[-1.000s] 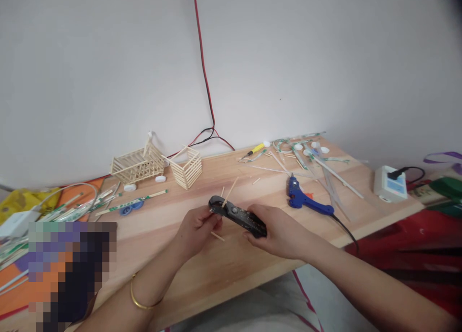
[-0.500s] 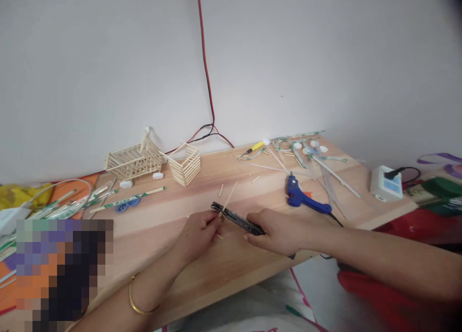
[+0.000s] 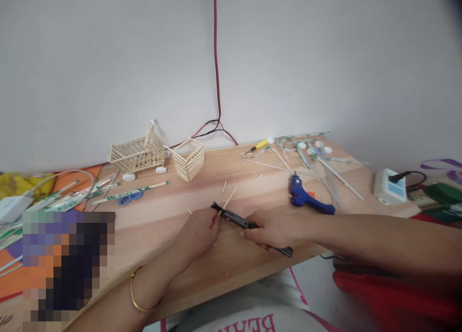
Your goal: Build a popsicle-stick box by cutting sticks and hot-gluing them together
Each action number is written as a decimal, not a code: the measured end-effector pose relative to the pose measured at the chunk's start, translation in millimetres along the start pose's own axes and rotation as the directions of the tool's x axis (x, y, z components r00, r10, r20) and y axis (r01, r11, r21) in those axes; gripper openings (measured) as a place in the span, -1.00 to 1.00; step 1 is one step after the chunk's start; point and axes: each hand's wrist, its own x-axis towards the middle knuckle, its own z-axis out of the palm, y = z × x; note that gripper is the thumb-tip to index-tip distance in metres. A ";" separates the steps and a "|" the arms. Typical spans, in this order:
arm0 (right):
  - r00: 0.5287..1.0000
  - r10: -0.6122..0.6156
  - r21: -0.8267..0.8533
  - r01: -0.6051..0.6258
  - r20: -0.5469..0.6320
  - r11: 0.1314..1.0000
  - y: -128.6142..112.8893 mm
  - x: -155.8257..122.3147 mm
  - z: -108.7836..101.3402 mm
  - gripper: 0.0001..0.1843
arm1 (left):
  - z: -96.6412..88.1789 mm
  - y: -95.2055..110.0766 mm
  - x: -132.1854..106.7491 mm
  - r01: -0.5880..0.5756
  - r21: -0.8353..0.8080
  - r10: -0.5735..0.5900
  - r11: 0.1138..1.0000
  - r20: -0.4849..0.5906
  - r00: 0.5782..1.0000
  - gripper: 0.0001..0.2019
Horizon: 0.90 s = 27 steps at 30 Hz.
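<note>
My right hand (image 3: 274,230) is closed round the handles of a black cutting tool (image 3: 234,219), whose jaws point left over the wooden board (image 3: 202,269). Between the fingers of my left hand (image 3: 200,231) is pinched a thin wooden stick (image 3: 228,199), which passes through the tool's jaws and sticks out up and to the right. A gold bangle (image 3: 135,293) circles my left wrist. Short cut stick pieces (image 3: 224,186) lie on the board just beyond the tool.
A blue glue gun (image 3: 306,201) lies to the right of my hands. Two stick-built frames (image 3: 137,153) (image 3: 188,161) stand by the wall. Loose sticks, wrappers and white caps (image 3: 310,151) litter the far right. A white power box (image 3: 389,186) sits at the right edge. A red wire (image 3: 216,57) hangs down the wall.
The tool has turned from flat to edge-on and dropped closer to the board. My right hand has slid back along the handles, whose ends now show. A cut piece lies left of my hand.
</note>
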 end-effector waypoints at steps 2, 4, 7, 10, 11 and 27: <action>1.000 0.010 0.019 -0.010 -0.002 1.000 -0.1 -0.3 2.4 -0.64 | -0.1 0.1 -0.3 -0.005 0.019 0.005 1.000 -0.005 1.000 -0.74; 1.000 0.018 0.035 -0.017 -0.006 0.999 1.1 -0.7 4.9 -0.64 | 0.0 0.1 -0.7 -0.017 0.033 0.017 0.999 -0.011 1.000 -0.75; 1.000 0.026 0.066 -0.025 -0.011 0.998 5.2 -0.8 8.9 -0.65 | 0.8 -0.2 -1.1 -0.025 0.051 0.025 0.998 -0.015 1.000 -0.75; 0.999 0.033 0.088 -0.030 -0.037 0.996 9.0 -0.2 12.1 -0.66 | 1.1 0.1 -1.4 -0.027 0.057 0.028 0.998 -0.011 1.000 -0.75; 0.998 0.034 0.088 -0.030 -0.045 0.996 9.6 0.3 12.5 -0.66 | 0.8 0.5 -1.6 -0.025 0.056 0.026 0.998 -0.011 1.000 -0.75; 0.818 -0.206 -0.508 -0.119 -0.537 0.853 26.7 -18.7 -8.7 -0.42 | -27.3 -20.2 5.8 0.019 -0.025 -0.024 1.000 -0.220 0.975 -0.65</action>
